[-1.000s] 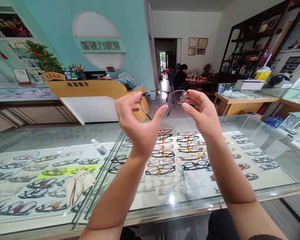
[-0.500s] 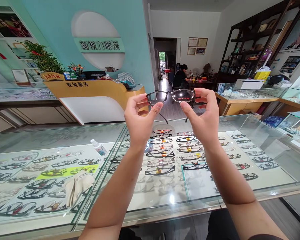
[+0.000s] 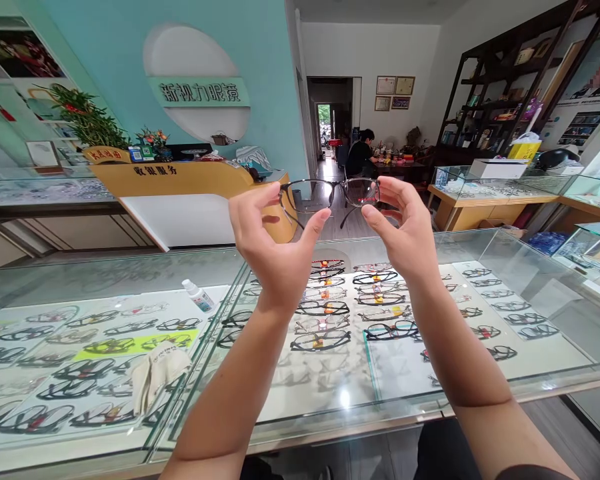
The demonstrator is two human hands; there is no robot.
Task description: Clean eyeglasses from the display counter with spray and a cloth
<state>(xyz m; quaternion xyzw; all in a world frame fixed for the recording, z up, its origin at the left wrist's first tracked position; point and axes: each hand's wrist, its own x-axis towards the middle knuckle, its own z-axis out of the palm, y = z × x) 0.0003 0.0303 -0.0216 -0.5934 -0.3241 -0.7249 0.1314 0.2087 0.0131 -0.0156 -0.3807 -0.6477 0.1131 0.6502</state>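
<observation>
Both my hands hold up a pair of dark thin-rimmed glasses (image 3: 330, 193) at chest height above a glass display counter (image 3: 360, 393). My left hand (image 3: 275, 243) pinches the left lens rim between thumb and fingers. My right hand (image 3: 403, 230) pinches the right lens rim the same way. The temples hang open, pointing down toward me. Red lettering shows on the right lens.
Under the counter glass lie several rows of spectacle frames (image 3: 325, 310). A small white bottle (image 3: 199, 295) and a beige cloth (image 3: 155, 373) lie on the counter at left. A yellow reception desk (image 3: 180, 177) stands behind. A person (image 3: 360, 153) sits at a far table.
The glasses and both hands shifted slightly left and down from half a second ago, back to about where they were a second ago. The grip is unchanged.
</observation>
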